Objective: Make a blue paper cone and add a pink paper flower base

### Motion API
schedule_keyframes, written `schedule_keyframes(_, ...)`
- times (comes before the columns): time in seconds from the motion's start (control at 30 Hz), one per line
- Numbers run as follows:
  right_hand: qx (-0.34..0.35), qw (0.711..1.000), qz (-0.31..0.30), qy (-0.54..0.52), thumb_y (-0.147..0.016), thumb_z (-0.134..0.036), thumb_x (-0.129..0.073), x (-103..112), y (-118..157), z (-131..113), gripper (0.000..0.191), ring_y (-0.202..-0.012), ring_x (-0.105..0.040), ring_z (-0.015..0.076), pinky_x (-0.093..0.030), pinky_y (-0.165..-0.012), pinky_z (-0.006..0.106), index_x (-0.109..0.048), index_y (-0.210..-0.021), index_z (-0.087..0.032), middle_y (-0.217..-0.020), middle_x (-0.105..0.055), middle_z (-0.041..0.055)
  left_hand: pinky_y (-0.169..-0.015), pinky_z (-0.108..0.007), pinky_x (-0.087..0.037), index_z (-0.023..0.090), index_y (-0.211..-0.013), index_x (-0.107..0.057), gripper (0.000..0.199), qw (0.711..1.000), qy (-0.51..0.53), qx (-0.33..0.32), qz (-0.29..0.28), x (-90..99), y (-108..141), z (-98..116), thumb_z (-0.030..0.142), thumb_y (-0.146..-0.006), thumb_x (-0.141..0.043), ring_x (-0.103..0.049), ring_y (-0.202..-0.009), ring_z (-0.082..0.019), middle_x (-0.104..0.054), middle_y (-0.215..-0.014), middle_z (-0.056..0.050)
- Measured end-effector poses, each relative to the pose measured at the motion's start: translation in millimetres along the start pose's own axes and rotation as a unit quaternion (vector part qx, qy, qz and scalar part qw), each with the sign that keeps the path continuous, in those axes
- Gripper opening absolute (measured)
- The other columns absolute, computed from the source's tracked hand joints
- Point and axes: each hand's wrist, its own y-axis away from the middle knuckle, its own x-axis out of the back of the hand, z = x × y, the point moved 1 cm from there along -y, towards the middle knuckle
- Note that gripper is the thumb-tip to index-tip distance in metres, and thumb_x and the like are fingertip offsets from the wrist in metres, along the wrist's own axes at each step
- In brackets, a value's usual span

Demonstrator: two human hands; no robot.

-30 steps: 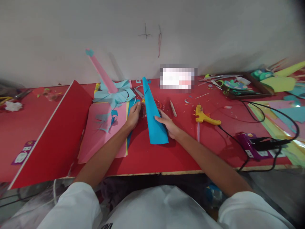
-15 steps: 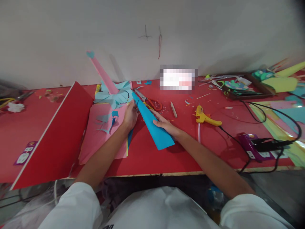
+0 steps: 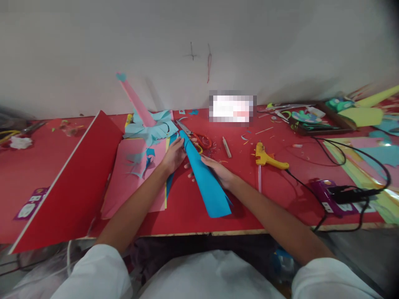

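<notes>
A blue paper (image 3: pixel 204 180), rolled into a narrow cone, slants over the red table between my hands. At its pointed far end, my left hand (image 3: pixel 175 155) grips the left side. My right hand (image 3: pixel 218 169) holds its right side near the middle, with some fingers hidden beneath. Red-handled scissors (image 3: pixel 202 140) lie just beyond the cone. Left of my left hand is a stack of pink sheets (image 3: pixel 124 182) with blue scraps (image 3: pixel 150 156) on top. Behind that stack a pink cone with a blue tip (image 3: pixel 137 99) stands tilted on light-blue cut paper (image 3: pixel 146 135).
A red board (image 3: pixel 71 182) stands slanted at the left. On the right are a yellow glue gun (image 3: pixel 268 158), a purple box (image 3: pixel 330 201) with black cables, a dark tray (image 3: pixel 343 124) and coloured sheets (image 3: pixel 355 162). A marker-like tube (image 3: pixel 227 147) lies beyond my right hand.
The blue paper's wide end has come nearer to me and looks more rounded. My left hand has shifted slightly along its tip. The whole view has moved down a little.
</notes>
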Motion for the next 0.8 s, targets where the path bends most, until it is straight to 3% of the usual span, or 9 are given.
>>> schedule_keyframes(0.2,-0.007,1.000,0.017,-0.002,-0.090,-0.050,-0.085,1.9,1.8,-1.5,0.056,-0.074,-0.075,0.0194,-0.062,-0.062,0.030,-0.060,-0.133,-0.024,-0.117,-0.082,0.0105,-0.090,-0.042,-0.065,0.017,-0.105,-0.074,0.047,0.999,0.029,0.020,-0.025,-2.2,2.6,-3.4,0.052,-0.082,-0.094,-0.081,-0.106,-0.032,-0.084,-0.108,-0.015)
schedule_keyframes(0.4,0.013,0.999,0.033,0.009,-0.088,-0.052,-0.086,6.2,0.7,-4.8,0.061,-0.073,-0.074,0.0202,-0.061,-0.061,0.032,-0.060,-0.136,-0.025,-0.115,-0.082,0.0100,-0.087,-0.035,-0.063,0.017,-0.112,-0.077,0.044,0.999,0.027,0.033,-0.032,5.4,0.6,-7.6,0.043,-0.081,-0.095,-0.079,-0.088,-0.021,-0.082,-0.107,-0.010)
schedule_keyframes(0.8,0.000,0.999,0.046,0.017,-0.086,-0.053,-0.088,3.4,2.7,-4.4,0.058,-0.070,-0.070,0.0174,-0.059,-0.057,0.029,-0.063,-0.131,-0.026,-0.112,-0.082,0.0084,-0.085,-0.033,-0.062,0.019,-0.104,-0.074,0.050,0.999,0.035,0.039,-0.010,5.2,0.7,-8.4,0.044,-0.072,-0.102,-0.079,-0.085,-0.021,-0.082,-0.100,-0.007)
